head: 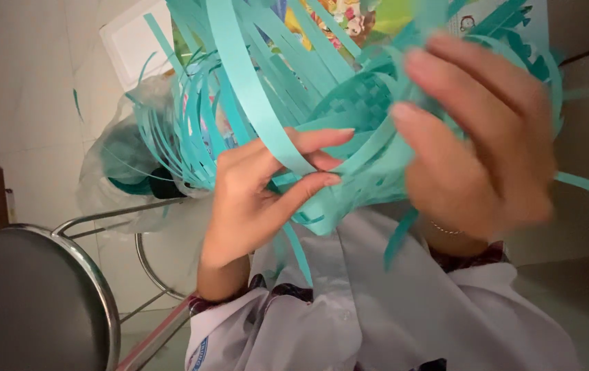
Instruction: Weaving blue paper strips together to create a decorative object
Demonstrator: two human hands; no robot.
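Observation:
Both hands hold a half-woven piece made of teal paper strips close to the camera; its small woven patch sits in the middle and many loose strips fan out up and to the left. My left hand pinches one wide teal strip between thumb and fingers at the lower left edge of the weave. My right hand, blurred by motion, grips the right side of the piece with fingers curled over the strips. White sleeves with dark checked cuffs cover both wrists.
A round metal-framed stool stands at the lower left. Behind the strips lies a clear plastic bag with more teal strips. A colourful printed sheet and a white flat box lie on the pale tiled floor above.

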